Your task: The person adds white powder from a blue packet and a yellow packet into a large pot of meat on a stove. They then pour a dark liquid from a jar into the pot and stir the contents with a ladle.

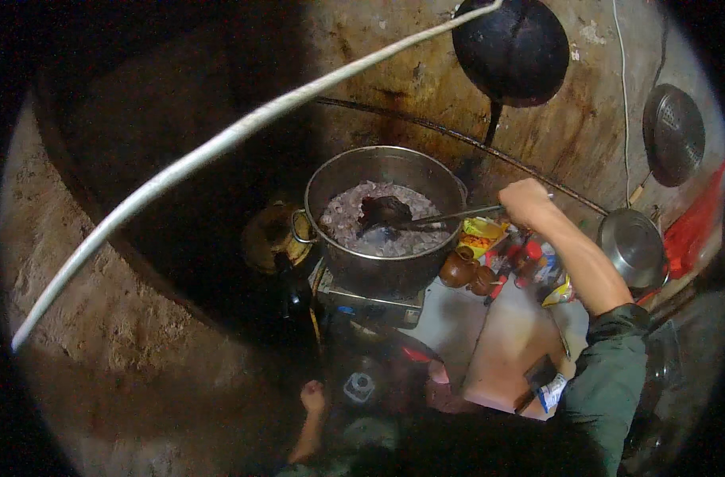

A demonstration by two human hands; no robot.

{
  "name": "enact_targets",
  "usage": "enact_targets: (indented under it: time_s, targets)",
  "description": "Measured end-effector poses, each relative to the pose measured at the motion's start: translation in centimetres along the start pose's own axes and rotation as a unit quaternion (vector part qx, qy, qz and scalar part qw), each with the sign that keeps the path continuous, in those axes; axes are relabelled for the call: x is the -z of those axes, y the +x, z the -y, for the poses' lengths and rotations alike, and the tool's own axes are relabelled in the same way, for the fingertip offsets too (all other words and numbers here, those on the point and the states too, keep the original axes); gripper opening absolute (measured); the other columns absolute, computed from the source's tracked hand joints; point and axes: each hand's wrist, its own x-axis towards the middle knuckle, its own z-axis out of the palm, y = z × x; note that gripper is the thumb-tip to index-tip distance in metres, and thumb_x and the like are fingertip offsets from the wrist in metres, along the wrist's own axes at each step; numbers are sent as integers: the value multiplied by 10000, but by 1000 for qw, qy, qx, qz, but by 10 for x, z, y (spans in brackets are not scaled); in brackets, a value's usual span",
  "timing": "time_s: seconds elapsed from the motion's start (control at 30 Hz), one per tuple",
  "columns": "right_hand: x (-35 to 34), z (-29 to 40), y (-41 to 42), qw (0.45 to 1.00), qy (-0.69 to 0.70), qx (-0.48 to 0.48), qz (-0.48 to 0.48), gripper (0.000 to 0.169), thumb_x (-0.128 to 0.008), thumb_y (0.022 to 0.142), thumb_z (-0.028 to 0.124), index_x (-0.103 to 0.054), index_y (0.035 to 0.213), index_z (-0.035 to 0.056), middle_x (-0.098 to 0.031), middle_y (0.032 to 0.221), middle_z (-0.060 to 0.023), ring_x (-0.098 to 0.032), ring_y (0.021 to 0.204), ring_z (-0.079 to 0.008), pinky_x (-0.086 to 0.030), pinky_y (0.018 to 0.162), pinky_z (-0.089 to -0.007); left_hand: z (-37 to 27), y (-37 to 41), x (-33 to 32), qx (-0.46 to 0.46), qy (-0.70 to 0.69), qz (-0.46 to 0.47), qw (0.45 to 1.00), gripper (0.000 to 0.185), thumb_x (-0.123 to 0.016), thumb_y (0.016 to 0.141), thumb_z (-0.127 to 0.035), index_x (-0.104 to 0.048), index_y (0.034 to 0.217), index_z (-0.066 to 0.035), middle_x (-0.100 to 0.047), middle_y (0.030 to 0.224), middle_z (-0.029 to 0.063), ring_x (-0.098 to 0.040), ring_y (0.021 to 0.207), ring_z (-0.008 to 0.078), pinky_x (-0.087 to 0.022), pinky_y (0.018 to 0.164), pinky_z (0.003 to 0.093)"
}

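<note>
My right hand [524, 201] grips the long metal handle of a cooking utensil [452, 216]; its head reaches into a large metal pot [389, 149] and cannot be made out clearly. Pale, greyish-pink chunks of food [353, 206], which look like meat, lie in the pot. A dark lump [386, 210] sits among them near the utensil's head. The pot stands on a portable cooker [374, 304], one loop handle [301, 228] showing at its left. Low in the picture my left hand [312, 395] hangs apart from the pot, fingers curled in, with nothing seen in it.
Right of the pot stand brown jars [459, 269], a yellow packet [480, 232] and a red-capped jar [532, 250]. A board [499, 358] lies nearer me. A wok [511, 53] and a perforated pan [674, 134] hang on the wall. A pale hose or cable [219, 146] crosses the view.
</note>
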Motion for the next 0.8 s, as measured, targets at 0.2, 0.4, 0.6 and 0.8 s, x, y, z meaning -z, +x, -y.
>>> enact_targets:
  time_s: [0.2,0.4,0.6,0.8]
  targets:
    - [10,-59,-16,997,37,-62,10,159,-660,694,157,-681,794,36,-658,790,-161,-644,764,-342,-520,670,-425,-28,28,-17,142,-99,95,980,149,-575,875,-156,-584,834,-13,-578,756,41,-523,669,135,-447,619,280]
    - [16,-2,20,997,77,-14,22,197,-611,795,188,-675,844,9,-665,877,-183,-647,841,-351,-524,734,-431,-132,123,-107,-153,98,38,983,198,-567,912,-198,-574,885,-2,-564,769,12,-519,753,117,-442,696,268]
    - [9,57,39,986,16,159,-37,157,-571,727,56,-690,826,28,-675,842,-151,-666,800,-307,-539,658,-396,-295,209,-210,-241,-51,-41,968,360,-598,887,-176,-503,1156,44,-564,986,94,-508,927,150,-408,855,276]
    - [-2,13,-11,977,-101,141,-127,282,-590,745,141,-600,1019,71,-632,635,-74,-658,635,-251,-510,526,-375,-337,246,-236,-205,66,-63,974,387,-596,881,-187,-489,1178,36,-563,1021,106,-520,933,182,-412,856,289]
